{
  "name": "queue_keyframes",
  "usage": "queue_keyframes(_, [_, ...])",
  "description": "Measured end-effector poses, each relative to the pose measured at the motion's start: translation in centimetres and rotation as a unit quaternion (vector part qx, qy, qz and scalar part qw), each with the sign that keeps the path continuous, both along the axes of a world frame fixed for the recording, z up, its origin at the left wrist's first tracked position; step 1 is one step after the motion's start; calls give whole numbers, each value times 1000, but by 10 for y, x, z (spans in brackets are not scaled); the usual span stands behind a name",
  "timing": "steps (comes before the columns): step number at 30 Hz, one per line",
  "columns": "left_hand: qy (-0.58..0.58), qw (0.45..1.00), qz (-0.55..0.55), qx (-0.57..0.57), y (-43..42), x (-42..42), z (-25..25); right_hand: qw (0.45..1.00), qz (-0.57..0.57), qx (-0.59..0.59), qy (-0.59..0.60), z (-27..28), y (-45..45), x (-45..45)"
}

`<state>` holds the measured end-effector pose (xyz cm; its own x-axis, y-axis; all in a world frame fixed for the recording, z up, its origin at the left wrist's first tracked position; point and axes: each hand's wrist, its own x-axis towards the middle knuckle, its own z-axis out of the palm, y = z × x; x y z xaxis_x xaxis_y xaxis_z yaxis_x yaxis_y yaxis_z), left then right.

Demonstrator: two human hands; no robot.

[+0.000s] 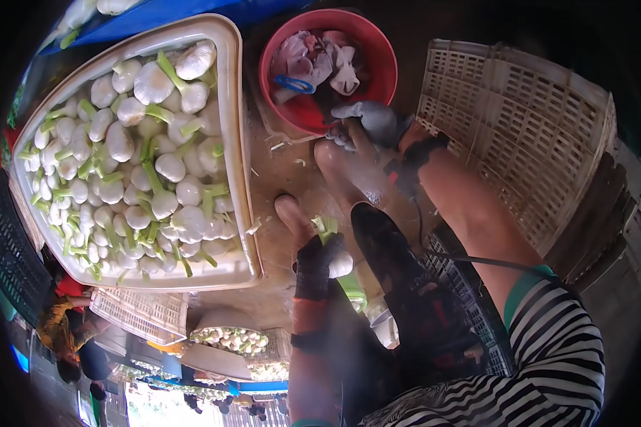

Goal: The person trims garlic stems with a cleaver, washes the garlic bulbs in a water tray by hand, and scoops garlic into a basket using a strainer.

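Observation:
My left hand, in a dark glove, is closed around a garlic bulb. Leafy green stalk sticks out on the far side of that hand, and more green shows below the bulb. My right hand wears a grey glove and is beside the near rim of a red basin. Its fingers are curled; what they hold, if anything, I cannot make out. Inside the basin lie crumpled pale cloths or gloves and a blue loop. To the left, a large white tub is heaped with trimmed garlic bulbs.
A pale slatted plastic crate stands at right, near my forearm. A dark cable runs by my right arm. Wet floor with scraps surrounds my feet. Another crate, a heap of bulbs and a person are farther off.

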<state>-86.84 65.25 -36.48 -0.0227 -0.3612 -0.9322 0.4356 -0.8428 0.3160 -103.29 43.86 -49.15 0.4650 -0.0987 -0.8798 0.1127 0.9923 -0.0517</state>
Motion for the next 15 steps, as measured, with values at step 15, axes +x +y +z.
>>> queue_keyframes(15, [-32, 994, -99, 13, -1, 4, -7, 508, 510, -582, 380, 46, -31, 40])
